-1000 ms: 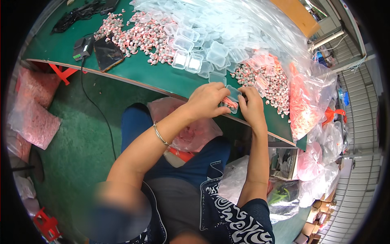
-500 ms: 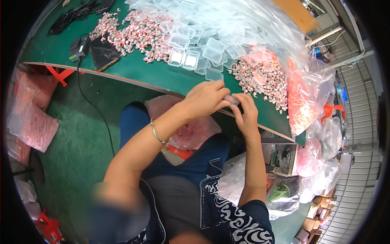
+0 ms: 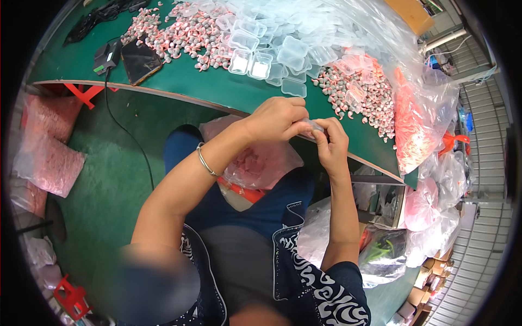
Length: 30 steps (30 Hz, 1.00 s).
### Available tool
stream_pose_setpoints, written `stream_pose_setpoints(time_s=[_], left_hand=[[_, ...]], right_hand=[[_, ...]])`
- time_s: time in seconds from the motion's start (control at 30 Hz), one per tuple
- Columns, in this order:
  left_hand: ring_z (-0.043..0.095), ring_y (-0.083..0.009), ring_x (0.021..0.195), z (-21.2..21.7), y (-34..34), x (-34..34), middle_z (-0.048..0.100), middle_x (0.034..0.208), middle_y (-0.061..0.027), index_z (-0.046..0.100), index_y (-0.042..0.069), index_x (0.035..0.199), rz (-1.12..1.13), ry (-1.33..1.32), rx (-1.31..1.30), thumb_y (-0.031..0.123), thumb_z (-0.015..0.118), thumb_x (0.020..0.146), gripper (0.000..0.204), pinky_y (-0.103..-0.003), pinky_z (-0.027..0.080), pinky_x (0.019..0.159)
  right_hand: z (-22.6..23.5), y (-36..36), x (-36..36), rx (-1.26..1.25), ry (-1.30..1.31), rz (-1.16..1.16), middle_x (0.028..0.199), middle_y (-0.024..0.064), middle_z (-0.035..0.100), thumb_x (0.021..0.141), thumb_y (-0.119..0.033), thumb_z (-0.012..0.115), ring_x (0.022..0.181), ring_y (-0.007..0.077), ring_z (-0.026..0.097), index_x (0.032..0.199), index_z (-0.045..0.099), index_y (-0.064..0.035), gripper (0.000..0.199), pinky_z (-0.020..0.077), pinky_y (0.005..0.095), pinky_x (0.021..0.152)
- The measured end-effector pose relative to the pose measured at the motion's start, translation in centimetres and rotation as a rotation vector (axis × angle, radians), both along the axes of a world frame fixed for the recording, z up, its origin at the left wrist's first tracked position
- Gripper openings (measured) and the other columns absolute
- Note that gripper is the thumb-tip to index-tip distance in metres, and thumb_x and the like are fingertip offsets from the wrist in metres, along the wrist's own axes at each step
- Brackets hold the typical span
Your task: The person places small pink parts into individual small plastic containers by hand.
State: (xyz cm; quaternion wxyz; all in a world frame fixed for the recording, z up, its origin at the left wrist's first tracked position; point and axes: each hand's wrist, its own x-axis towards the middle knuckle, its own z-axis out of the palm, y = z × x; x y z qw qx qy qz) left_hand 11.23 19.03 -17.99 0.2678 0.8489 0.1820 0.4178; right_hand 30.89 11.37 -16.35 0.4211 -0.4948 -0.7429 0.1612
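Note:
Just beyond the table's near edge, my left hand, with a bangle on its wrist, and my right hand meet around a small transparent plastic box. Fingers of both hands pinch it from either side and hide much of it, so its contents cannot be made out. On the green table ahead, an open hinged transparent box lies with both halves facing up. Another transparent box piece rests close to my left fingers. Small pink-and-grey pieces are heaped beyond my right hand.
More pink-and-grey pieces lie at the far left, near a dark phone-like slab and a black device with a cable. A large heap of transparent boxes fills the back. A bag of pink pieces stands at the right edge.
The whole view has shifted slightly. Both hands stay together on the small box, with the left fingers a little higher and curled over it. Things on the table look unchanged.

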Motion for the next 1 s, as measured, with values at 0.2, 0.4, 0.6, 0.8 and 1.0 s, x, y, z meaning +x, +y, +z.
stream_pose_setpoints(time_s=[0.2,0.4,0.6,0.8,1.0], left_hand=[[0.057,-0.0341,0.067,-0.27,-0.14,-0.04,0.054,0.075,-0.0117,0.066,0.003,0.085,0.005,-0.001,0.003,0.028,0.069,0.085,0.025,-0.043,0.045,0.059],[0.057,-0.0331,0.067,-0.39,-0.43,-0.06,0.054,0.074,-0.0107,0.066,0.004,0.082,0.018,-0.002,0.039,0.033,0.072,0.085,0.029,-0.043,0.044,0.059],[0.058,-0.0344,0.065,-0.12,-0.35,-0.09,0.054,0.072,-0.011,0.064,0.003,0.075,0.003,-0.028,0.051,0.037,0.072,0.084,0.035,-0.044,0.045,0.058],[0.059,-0.034,0.066,0.2,-0.62,0.42,0.054,0.076,-0.0112,0.064,0.004,0.08,0.049,-0.056,-0.008,0.037,0.071,0.085,0.034,-0.044,0.046,0.059],[0.059,-0.032,0.07,-0.13,-0.73,0.28,0.055,0.081,-0.0102,0.065,0.004,0.089,0.067,-0.028,-0.039,0.042,0.074,0.083,0.039,-0.041,0.048,0.061]], right_hand=[[0.03,-0.13,-0.02,-0.024,-0.01,0.008,0.084,0.0089,0.058,0.088,-0.005,0.067,0.067,0.0179,0.054,0.102,0.065,0.0007,0.015,0.0436,0.0289,0.06],[0.32,-0.06,0.08,-0.023,-0.024,0.067,0.088,0.0113,0.06,0.088,-0.007,0.066,0.072,0.0217,0.056,0.103,0.065,0.0005,0.017,0.0453,0.031,0.064],[0.19,0.07,0.32,-0.053,-0.01,0.094,0.089,0.0123,0.061,0.088,-0.009,0.065,0.074,0.0243,0.057,0.102,0.065,0.001,0.017,0.0458,0.0327,0.066],[-0.46,0.49,0.73,-0.031,0.044,0.097,0.095,0.0148,0.062,0.093,-0.017,0.063,0.083,0.0268,0.059,0.105,0.063,0.0023,0.023,0.0476,0.0337,0.073],[-0.23,0.59,-0.05,-0.006,0.086,0.062,0.099,0.0158,0.062,0.096,-0.025,0.063,0.09,0.0287,0.06,0.108,0.062,0.0022,0.03,0.0479,0.035,0.08]])
